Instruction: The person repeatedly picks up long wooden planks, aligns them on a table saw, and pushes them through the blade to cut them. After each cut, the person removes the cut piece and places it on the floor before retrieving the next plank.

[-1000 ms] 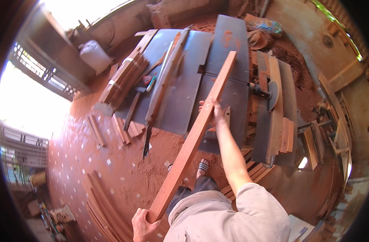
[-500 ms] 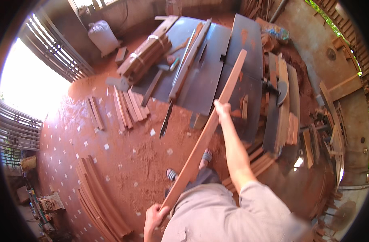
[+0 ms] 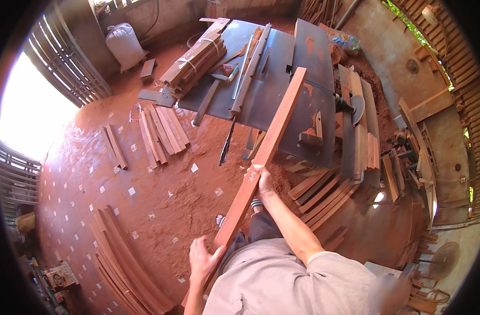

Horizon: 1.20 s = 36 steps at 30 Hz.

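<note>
A long reddish wooden plank (image 3: 280,126) slants across the middle, its far end over the dark metal-topped table and its near end by my left side. My right hand (image 3: 263,180) is closed round it at about mid-length, where pale chalk-like marks show on the face. Lower down, my left hand (image 3: 202,258) has its fingers apart at the plank's left edge. Its thumb lies against the wood, and the fingers are not wrapped round it. The plank's lowest part is partly hidden behind my left hand and shirt.
The metal-topped table (image 3: 271,68) bears a tied bundle of wood strips (image 3: 195,60) and a long bar (image 3: 253,68). A round disc (image 3: 358,109) stands at its right. Wood strips lie on the dusty floor at left (image 3: 127,257) and right (image 3: 324,197).
My right hand has come down nearer my body along the plank. The plank has turned to show its marked face. My left hand's fingers have opened from their grip.
</note>
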Each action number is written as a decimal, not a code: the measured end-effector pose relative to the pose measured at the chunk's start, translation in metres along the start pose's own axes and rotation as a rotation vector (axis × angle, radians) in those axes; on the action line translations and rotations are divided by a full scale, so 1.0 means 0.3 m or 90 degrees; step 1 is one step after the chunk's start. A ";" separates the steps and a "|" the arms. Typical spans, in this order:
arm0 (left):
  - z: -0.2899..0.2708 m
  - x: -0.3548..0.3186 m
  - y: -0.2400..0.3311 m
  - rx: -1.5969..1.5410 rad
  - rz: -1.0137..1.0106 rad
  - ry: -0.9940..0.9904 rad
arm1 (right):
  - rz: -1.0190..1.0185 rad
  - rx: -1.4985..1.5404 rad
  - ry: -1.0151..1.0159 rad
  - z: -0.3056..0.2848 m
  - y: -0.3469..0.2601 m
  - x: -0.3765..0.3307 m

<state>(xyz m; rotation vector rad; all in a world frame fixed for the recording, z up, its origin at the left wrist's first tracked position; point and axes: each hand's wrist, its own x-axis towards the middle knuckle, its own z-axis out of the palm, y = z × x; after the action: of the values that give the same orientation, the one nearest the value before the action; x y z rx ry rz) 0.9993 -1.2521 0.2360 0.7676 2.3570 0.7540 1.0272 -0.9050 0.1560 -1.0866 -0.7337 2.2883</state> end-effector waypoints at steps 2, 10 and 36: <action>0.020 0.091 0.113 0.070 -0.057 0.005 | 0.041 0.019 -0.037 0.020 0.098 -0.029; 0.137 0.089 0.058 -0.055 -0.176 -0.072 | 0.240 0.073 -0.122 0.020 0.244 -0.162; 0.253 -0.134 -0.315 -0.268 -0.216 -0.216 | -0.189 -0.432 0.165 -0.018 -0.058 0.433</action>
<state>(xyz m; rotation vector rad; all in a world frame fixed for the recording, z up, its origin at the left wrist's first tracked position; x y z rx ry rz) 1.0425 -1.3172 0.1349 0.2773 1.8684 0.8525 0.9627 -0.8085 0.0949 -1.4088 -1.5030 1.6325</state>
